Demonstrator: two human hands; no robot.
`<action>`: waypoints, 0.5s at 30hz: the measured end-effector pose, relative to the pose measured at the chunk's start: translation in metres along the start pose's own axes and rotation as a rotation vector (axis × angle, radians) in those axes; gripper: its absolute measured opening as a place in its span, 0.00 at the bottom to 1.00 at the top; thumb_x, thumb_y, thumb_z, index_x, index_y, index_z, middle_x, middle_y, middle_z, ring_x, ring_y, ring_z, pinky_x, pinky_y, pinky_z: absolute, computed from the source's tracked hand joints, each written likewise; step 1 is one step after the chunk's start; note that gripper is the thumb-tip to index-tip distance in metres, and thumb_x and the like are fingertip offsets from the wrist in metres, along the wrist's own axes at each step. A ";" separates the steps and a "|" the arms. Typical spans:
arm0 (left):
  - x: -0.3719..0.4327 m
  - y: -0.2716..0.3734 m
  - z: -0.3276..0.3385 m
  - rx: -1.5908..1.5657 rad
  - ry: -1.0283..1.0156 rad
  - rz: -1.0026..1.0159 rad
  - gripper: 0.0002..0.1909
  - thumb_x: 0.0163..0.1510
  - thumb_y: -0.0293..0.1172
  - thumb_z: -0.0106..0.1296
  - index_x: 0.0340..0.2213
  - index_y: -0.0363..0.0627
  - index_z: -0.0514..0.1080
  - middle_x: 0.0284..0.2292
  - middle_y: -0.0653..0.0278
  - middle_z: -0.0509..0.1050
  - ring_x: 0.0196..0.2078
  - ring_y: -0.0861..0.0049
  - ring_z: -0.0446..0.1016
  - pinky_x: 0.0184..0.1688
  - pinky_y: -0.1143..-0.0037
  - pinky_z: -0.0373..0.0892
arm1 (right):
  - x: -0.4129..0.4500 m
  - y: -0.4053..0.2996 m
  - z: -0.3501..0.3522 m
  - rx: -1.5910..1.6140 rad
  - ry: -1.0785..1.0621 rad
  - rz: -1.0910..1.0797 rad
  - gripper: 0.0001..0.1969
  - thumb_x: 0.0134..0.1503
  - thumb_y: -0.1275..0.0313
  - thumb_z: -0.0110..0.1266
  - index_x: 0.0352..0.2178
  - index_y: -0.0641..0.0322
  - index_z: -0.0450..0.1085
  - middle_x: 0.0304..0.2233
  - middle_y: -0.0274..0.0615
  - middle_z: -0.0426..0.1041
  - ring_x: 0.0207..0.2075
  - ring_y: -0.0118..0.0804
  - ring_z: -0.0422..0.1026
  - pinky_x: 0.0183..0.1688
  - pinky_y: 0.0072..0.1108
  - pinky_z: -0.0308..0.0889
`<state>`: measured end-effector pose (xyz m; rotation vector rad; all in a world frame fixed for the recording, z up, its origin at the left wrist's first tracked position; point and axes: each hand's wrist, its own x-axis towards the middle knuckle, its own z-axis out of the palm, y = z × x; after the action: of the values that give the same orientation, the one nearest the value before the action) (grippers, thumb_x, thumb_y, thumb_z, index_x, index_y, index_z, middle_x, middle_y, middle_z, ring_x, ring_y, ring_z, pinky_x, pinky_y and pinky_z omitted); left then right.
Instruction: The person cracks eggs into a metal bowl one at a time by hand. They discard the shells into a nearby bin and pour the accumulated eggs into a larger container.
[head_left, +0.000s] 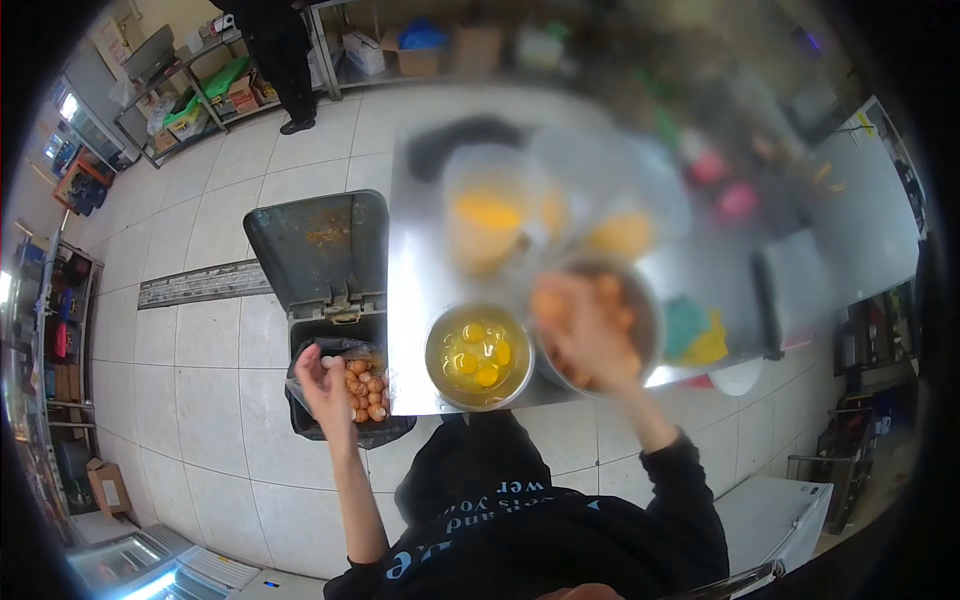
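Observation:
My left hand (324, 390) is over a grey pedal-type waste bin (300, 420), its thumb and fingers apart. A small white piece, perhaps eggshell, shows between them; whether they touch it is unclear. Brown eggshells (367, 386) lie heaped in the bin's black liner. My right hand (589, 334) reaches into a round metal pot (654, 330) of brown eggs (611, 300). Blur hides whether its fingers hold an egg. Between my hands, a steel bowl (531, 352) contains several raw yolks (487, 375) in clear egg white.
The bowl and pot stand on a steel table (409, 277). Blurred translucent containers (487, 217) with yellow contents sit behind them. The bin's raised lid (322, 240) leans beside the table edge. A person (277, 60) in dark clothes stands near a shelf at the back left.

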<state>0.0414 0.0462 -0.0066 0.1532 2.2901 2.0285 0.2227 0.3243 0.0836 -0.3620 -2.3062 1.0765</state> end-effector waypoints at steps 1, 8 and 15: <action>-0.003 0.001 0.009 -0.010 -0.049 0.049 0.20 0.55 0.26 0.50 0.49 0.42 0.62 0.49 0.59 0.65 0.53 0.75 0.61 0.53 0.76 0.58 | -0.005 0.011 0.005 0.001 -0.003 -0.005 0.17 0.49 0.77 0.55 0.41 0.60 0.62 0.43 0.47 0.64 0.46 0.43 0.64 0.49 0.33 0.58; -0.034 0.056 0.085 0.089 -0.613 0.245 0.24 0.49 0.21 0.54 0.49 0.46 0.66 0.44 0.62 0.70 0.46 0.74 0.70 0.46 0.75 0.67 | -0.009 0.018 0.025 -0.048 -0.154 0.113 0.16 0.54 0.74 0.53 0.45 0.60 0.64 0.46 0.45 0.63 0.48 0.40 0.63 0.49 0.28 0.59; -0.037 0.073 0.117 -0.004 -0.789 0.350 0.23 0.41 0.21 0.61 0.43 0.43 0.72 0.37 0.61 0.73 0.34 0.77 0.75 0.36 0.80 0.73 | -0.002 0.010 0.029 0.481 -0.407 0.419 0.20 0.57 0.68 0.50 0.50 0.64 0.59 0.47 0.44 0.63 0.40 0.33 0.70 0.43 0.24 0.65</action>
<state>0.0940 0.1658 0.0511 1.1824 1.8188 1.6413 0.2075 0.3116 0.0603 -0.4773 -2.2489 2.0220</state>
